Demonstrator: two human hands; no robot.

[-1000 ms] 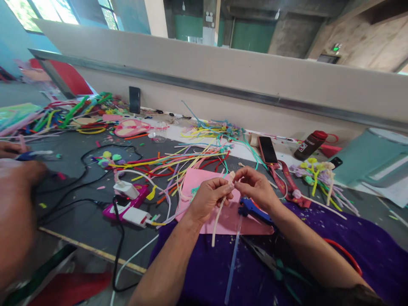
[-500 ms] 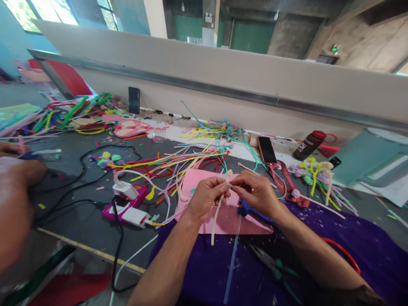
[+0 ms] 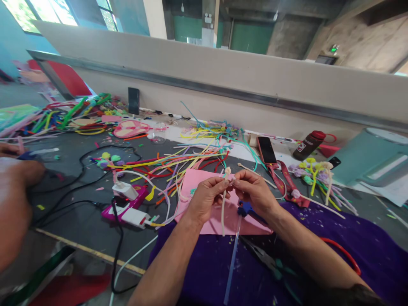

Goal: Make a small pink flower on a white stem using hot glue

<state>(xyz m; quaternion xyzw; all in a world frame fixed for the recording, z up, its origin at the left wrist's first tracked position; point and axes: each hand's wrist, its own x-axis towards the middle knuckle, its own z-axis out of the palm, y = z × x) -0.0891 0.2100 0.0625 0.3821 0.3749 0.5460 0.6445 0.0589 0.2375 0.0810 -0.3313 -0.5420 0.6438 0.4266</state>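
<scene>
My left hand pinches a cream pipe cleaner just below its small knobbly tip, and the stem hangs down from my fingers. Closed at the fingertips, my right hand meets the left one at that stem. A tiny pale bit shows between the two hands, too small to name. Both hands are above a pink sheet. Under my right hand lies a blue glue gun, partly hidden, with a long translucent glue stick pointing toward me. Pliers rest on the purple cloth.
A magenta power strip with chargers and cables lies at the left. Loose pipe cleaners spread behind the sheet. A phone, a dark bottle and finished flowers stand to the right. Another person's hand works at far left.
The hanging stem has swung to the right and is more upright. My right fingers have shifted slightly, and the knobbly tip shows more clearly above the hands.
</scene>
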